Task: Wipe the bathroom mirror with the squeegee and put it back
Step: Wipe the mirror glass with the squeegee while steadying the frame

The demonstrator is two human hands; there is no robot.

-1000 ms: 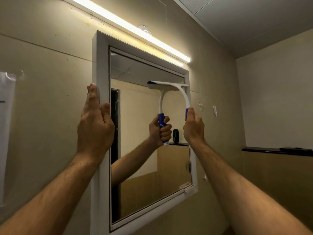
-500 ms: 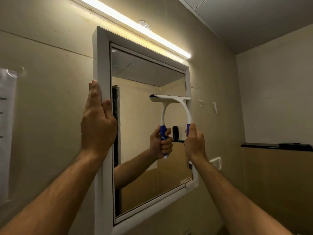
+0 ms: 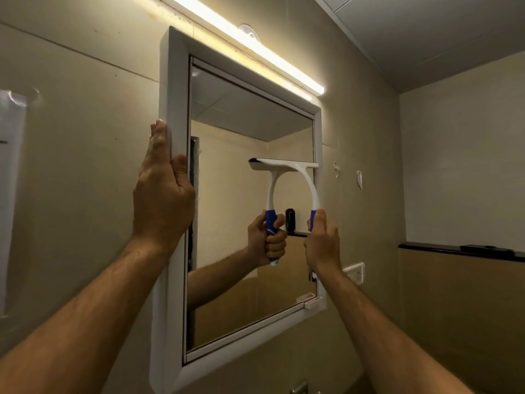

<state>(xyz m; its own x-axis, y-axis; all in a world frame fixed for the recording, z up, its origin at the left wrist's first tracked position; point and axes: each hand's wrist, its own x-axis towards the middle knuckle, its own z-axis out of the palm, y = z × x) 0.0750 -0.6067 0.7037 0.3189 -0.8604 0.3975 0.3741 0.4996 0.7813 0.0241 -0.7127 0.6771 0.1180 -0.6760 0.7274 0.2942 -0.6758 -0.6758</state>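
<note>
Squeegee (image 3: 308, 180): white, with a blue grip; held against the right side of the mirror glass, about halfway up.
Blade axis: the blade bar runs level, left to right, its right end just at the inner edge of the frame's right rail.
Handle direction: the neck curves down from the blade to the blue grip, so the blade sits on top and the handle points down toward the person.
Right hand (image 3: 322, 245): fingers and thumb curled round the blue grip, thumb up along it; the forearm reaches in from the lower right.
Left hand (image 3: 163, 194): fingers straight and together, laid flat along the outer edge of the frame's left rail, with the thumb on the rail's front face.
Mirror (image 3: 244, 143): a tall pane in a white frame (image 3: 173, 81) on a beige wall, seen from below and from the left.
Reflection: the glass shows the squeegee's twin, the gripping hand and forearm, a ceiling corner and a small dark object on a ledge.
Tube light (image 3: 255, 46): lit, fixed on the wall just above the frame's top rail.
Socket plate (image 3: 355, 273): white, on the wall just right of the frame, below the right hand.
Dark ledge (image 3: 460, 251): runs along the side wall at right, well apart from the mirror.
Plastic sheet (image 3: 11, 166): pale, hung on the wall at the far left; what it carries cannot be read.
</note>
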